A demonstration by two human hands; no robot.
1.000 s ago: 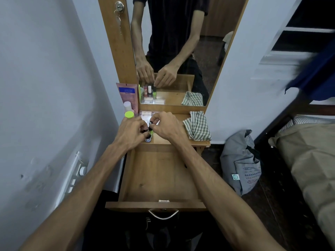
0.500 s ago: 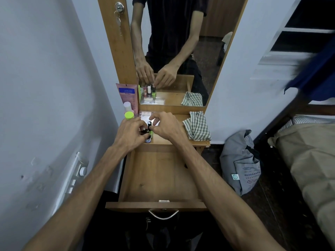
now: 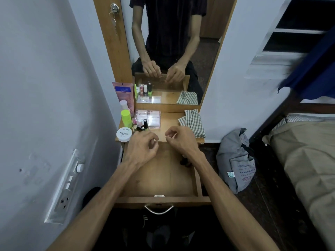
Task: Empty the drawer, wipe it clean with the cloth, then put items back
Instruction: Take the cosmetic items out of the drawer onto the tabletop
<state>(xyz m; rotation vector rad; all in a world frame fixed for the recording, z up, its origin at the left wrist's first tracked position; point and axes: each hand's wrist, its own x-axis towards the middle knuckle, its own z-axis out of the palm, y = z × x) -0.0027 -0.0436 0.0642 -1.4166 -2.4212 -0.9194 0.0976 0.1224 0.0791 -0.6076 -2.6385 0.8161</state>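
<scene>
While the pulled-out drawer [image 3: 163, 178] sits bare below, both hands hover over its back edge, left hand [image 3: 142, 148] and right hand [image 3: 181, 140] with fingers loosely curled around nothing, the checked cloth [image 3: 193, 122] and nail polish bottles [image 3: 142, 125] resting on the surface [image 3: 170, 122] beyond.
</scene>
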